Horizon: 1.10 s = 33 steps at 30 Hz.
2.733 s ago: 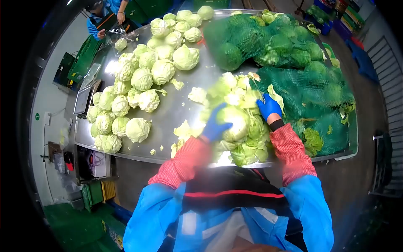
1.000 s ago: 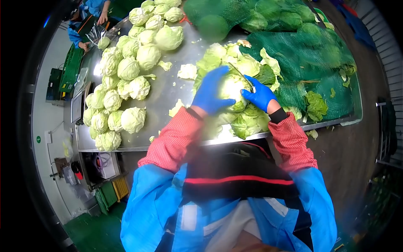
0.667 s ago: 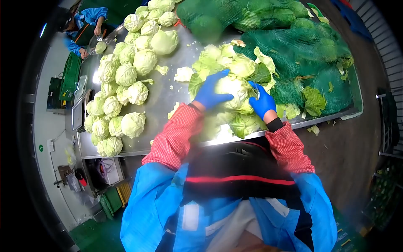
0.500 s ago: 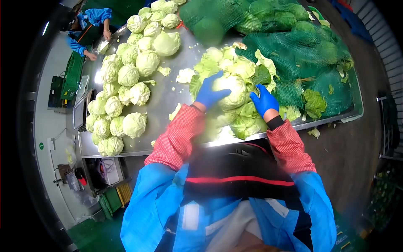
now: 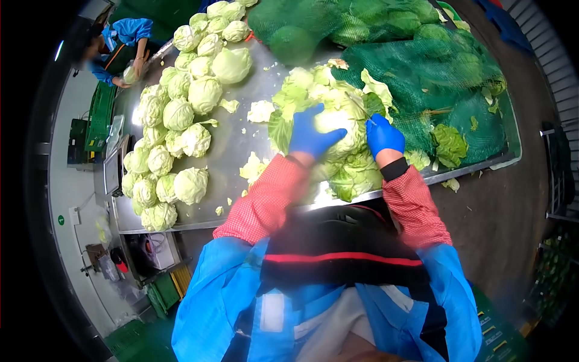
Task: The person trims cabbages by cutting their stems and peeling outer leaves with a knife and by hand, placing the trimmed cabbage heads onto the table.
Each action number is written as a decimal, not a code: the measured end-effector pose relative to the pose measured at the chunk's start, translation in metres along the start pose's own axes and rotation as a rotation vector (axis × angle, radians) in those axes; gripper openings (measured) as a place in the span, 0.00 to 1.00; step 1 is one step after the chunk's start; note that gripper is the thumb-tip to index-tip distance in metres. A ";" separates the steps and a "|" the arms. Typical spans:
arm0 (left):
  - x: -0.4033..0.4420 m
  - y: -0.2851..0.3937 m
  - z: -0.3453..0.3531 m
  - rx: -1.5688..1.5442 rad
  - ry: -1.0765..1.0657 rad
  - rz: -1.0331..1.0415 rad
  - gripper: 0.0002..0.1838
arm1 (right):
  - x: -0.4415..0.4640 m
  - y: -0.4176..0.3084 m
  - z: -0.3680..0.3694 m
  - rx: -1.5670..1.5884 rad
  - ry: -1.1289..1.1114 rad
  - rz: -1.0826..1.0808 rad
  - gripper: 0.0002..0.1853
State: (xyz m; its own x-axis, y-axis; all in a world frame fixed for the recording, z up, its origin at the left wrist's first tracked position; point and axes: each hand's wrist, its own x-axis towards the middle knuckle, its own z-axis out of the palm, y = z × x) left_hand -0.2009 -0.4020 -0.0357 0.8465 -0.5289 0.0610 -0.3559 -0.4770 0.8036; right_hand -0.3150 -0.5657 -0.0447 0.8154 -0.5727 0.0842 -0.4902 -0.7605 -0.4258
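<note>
A pale green cabbage (image 5: 335, 123) sits among loose outer leaves at the table's near edge. My left hand (image 5: 312, 134), in a blue glove, grips its left side with the thumb stretched across the front. To the right, my blue-gloved right hand (image 5: 385, 137) is closed around what looks like a small knife, its thin blade (image 5: 360, 107) pointing up and left over the cabbage. The handle is hidden in the fist. Trimmed leaves (image 5: 350, 181) lie beneath and in front of the cabbage.
Many trimmed cabbages (image 5: 178, 114) are heaped along the left of the metal table (image 5: 241, 142). Green net sacks (image 5: 416, 78) of cabbages cover the right side. A co-worker (image 5: 120, 48) in blue handles a cabbage at the far left corner. Leaf scraps (image 5: 253, 168) are scattered about.
My left hand has slid slightly right over the cabbage. The right hand has turned and closed in, and its blade now shows. The view has shifted a little; the co-worker now holds a cabbage.
</note>
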 end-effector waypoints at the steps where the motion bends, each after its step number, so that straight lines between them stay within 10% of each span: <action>1: -0.002 0.002 -0.003 -0.024 -0.020 -0.021 0.45 | 0.003 -0.006 -0.012 0.020 -0.082 -0.030 0.11; 8: -0.008 -0.023 -0.012 -0.373 -0.179 0.102 0.50 | 0.018 -0.035 -0.002 0.183 0.102 -0.125 0.21; 10: -0.016 -0.031 -0.015 -0.336 -0.179 0.192 0.51 | 0.043 -0.046 -0.004 0.124 -0.246 -0.031 0.15; 15: -0.036 -0.051 -0.020 -0.503 -0.109 0.166 0.48 | 0.057 -0.019 0.033 0.015 -0.282 -0.029 0.14; 22: -0.038 -0.044 -0.051 -1.651 -0.074 -0.420 0.38 | 0.053 -0.018 0.028 0.086 -0.261 0.033 0.21; 27: -0.026 -0.021 -0.056 -0.930 0.128 0.073 0.42 | 0.029 -0.090 -0.045 0.313 -0.332 -0.073 0.44; 33: -0.029 -0.022 -0.052 -1.249 0.050 -0.079 0.39 | 0.011 -0.066 -0.037 0.448 -0.250 -0.202 0.20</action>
State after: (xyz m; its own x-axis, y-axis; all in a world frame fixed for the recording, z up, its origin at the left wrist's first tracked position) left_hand -0.1968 -0.3396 -0.0242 0.8722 -0.4890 -0.0125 0.2915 0.4991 0.8160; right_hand -0.2854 -0.5333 0.0178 0.9546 -0.2977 0.0106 -0.1823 -0.6118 -0.7697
